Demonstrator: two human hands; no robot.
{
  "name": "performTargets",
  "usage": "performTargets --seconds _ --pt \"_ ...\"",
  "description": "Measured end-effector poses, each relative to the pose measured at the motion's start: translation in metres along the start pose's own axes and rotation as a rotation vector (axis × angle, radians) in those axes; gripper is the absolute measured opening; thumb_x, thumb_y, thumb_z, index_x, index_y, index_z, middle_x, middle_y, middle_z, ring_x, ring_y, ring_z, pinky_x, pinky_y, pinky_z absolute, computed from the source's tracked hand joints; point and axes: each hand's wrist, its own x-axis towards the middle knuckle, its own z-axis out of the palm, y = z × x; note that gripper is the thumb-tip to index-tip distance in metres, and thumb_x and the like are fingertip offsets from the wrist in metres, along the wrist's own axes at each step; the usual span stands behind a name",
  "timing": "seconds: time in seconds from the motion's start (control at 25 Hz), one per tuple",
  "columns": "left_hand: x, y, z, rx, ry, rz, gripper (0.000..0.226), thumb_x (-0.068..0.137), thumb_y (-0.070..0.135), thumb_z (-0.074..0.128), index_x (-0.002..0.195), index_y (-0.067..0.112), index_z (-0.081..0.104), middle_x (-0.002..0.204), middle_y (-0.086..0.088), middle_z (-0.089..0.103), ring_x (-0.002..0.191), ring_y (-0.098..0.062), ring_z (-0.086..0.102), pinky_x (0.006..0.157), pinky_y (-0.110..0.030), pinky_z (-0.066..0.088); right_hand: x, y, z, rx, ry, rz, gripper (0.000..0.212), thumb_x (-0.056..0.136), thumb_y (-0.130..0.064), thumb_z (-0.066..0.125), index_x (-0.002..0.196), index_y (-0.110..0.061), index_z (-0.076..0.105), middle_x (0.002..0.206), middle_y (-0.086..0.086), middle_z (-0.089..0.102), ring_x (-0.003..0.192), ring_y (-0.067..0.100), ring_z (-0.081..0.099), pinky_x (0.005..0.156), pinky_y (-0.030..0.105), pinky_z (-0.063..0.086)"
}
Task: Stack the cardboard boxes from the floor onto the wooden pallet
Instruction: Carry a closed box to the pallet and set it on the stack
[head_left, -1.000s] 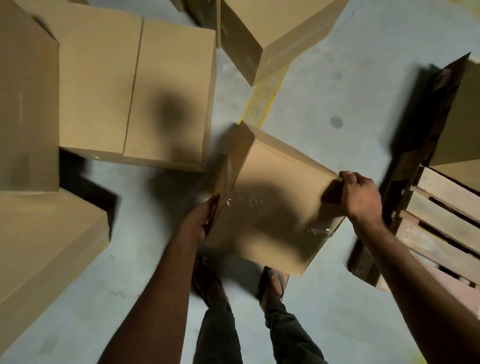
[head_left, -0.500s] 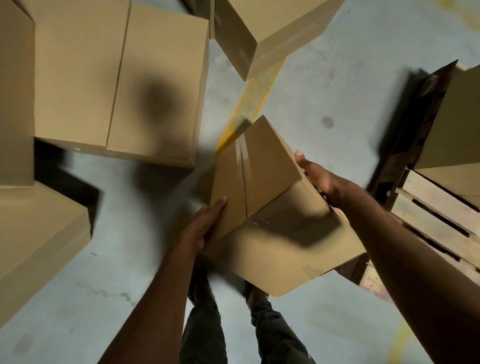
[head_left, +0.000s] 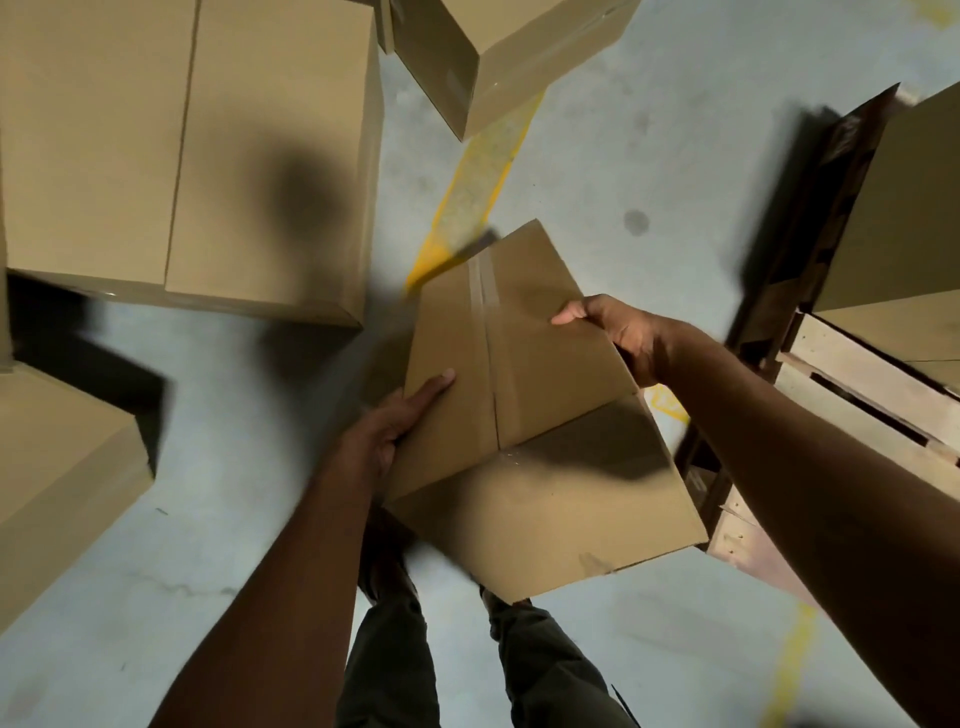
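Observation:
A taped cardboard box (head_left: 524, 410) is held off the floor in front of me, tilted with its taped face up. My left hand (head_left: 395, 421) holds its left edge, thumb lying on the top face. My right hand (head_left: 618, 332) grips the right edge, thumb over the top face and fingers hidden behind. The wooden pallet (head_left: 862, 384) lies at the right, with another cardboard box (head_left: 904, 208) standing on it.
Several more cardboard boxes stand on the concrete floor: a large one (head_left: 187, 150) at the upper left, one (head_left: 62, 478) at the left edge, one (head_left: 498, 47) at the top. A yellow floor stripe (head_left: 478, 176) runs under the held box. My legs and feet (head_left: 467, 660) are below.
The box has been lifted and turned so its taped face shows. My right hand shifted from the far corner to the right edge; my left hand moved along the left edge.

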Motion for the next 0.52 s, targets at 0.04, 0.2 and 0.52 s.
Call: performTargets --seconds 0.04,0.2,0.52 --pt "-0.009 0.004 0.004 0.02 0.014 0.028 0.065 0.083 0.062 0.072 0.132 0.02 0.062 0.109 -0.007 0.074 0.095 -0.025 0.069 0.07 -0.032 0.053 0.016 0.013 -0.013 0.021 -0.026 -0.013 0.093 0.044 -0.061 0.09 0.125 -0.017 0.072 0.132 0.012 0.068 0.124 0.04 0.061 0.117 0.07 0.025" --pt "-0.057 0.019 0.015 -0.009 0.138 0.155 0.071 0.08 0.063 0.075 0.135 0.022 0.055 0.115 -0.005 0.071 0.097 -0.023 0.07 0.07 -0.033 0.058 -0.025 0.042 -0.024 0.114 -0.089 -0.156 0.069 0.056 -0.06 0.087 0.108 -0.02 0.068 0.119 0.012 0.06 0.109 0.037 0.057 0.106 0.056 0.035" --pt "-0.211 0.062 0.069 0.313 0.327 0.643 0.11 0.069 0.079 0.074 0.159 0.033 0.031 0.158 0.007 0.043 0.141 -0.018 0.047 0.117 -0.042 0.041 -0.221 0.088 -0.037 0.252 -0.021 -0.711 0.07 0.091 -0.009 0.07 0.148 -0.038 0.043 0.136 -0.009 0.066 0.127 0.014 0.062 0.111 0.041 0.045"
